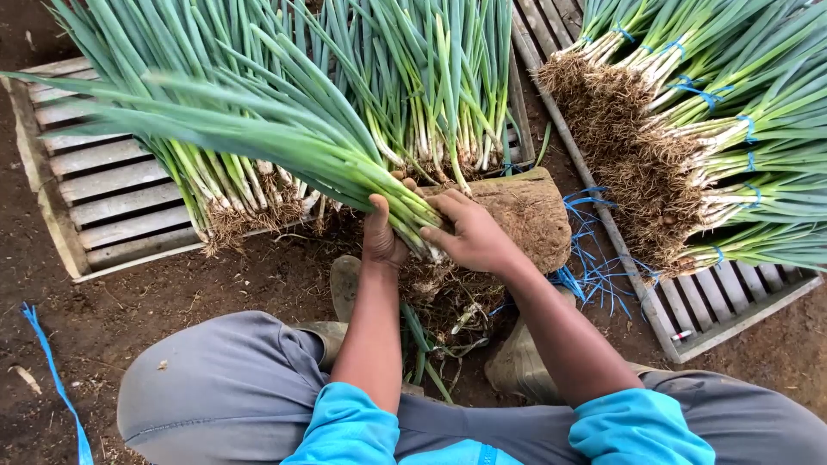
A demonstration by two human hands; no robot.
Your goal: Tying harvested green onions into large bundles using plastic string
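Left hand and right hand both closed round the white stem end of one loose bunch of spring onions. No tie visible on it. Greens fan out up and to the left of the hands, root end hidden between the palms.

Risks, as I judge them:
- Bunch is long and top-heavy. Grip sits right at the base, so the leaves could sag or kink, or stems slide out of the loose bundle.
- Fingers overlap the stems tightly. Squeezing could bruise the white shafts.

Pose: forearms converge from the blue sleeves, wrists near level, thumbs on top, knuckles facing each other.

Just beyond the right hand: dirt-caked wooden block. Below both hands: trimmed roots and scraps between the rubber boots. Further right: loose blue ties, then tied bunches on a slatted pallet. Left, beyond: untied onions on another pallet.
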